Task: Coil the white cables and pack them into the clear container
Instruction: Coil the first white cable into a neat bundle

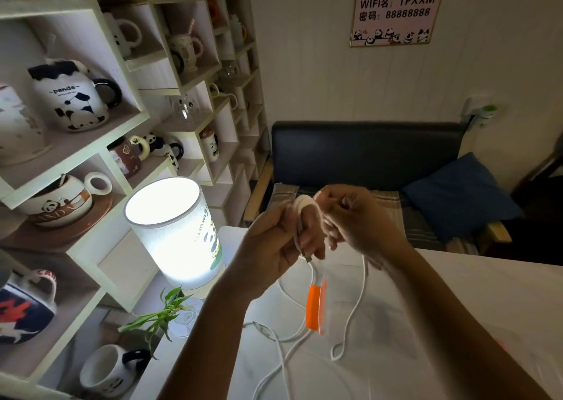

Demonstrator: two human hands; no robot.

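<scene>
left hand (pixel 281 241): gripped white cable (pixel 306 209) coiled round its fingers | right hand (pixel 355 220): pinched the cable's strand beside coil | loose cable trailed below hands onto table (pixel 457 308)

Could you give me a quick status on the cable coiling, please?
Both hands raised: left hand grips small white coil, right hand pinches the cable. Loose cable trails to table. Nothing in the way.

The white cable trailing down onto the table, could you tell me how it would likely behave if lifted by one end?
The white cable looks floppy: it hangs in loose curves and kinks into a small loop on the table. It is probably light, since the left hand and right hand hold the coil aloft easily.
</scene>
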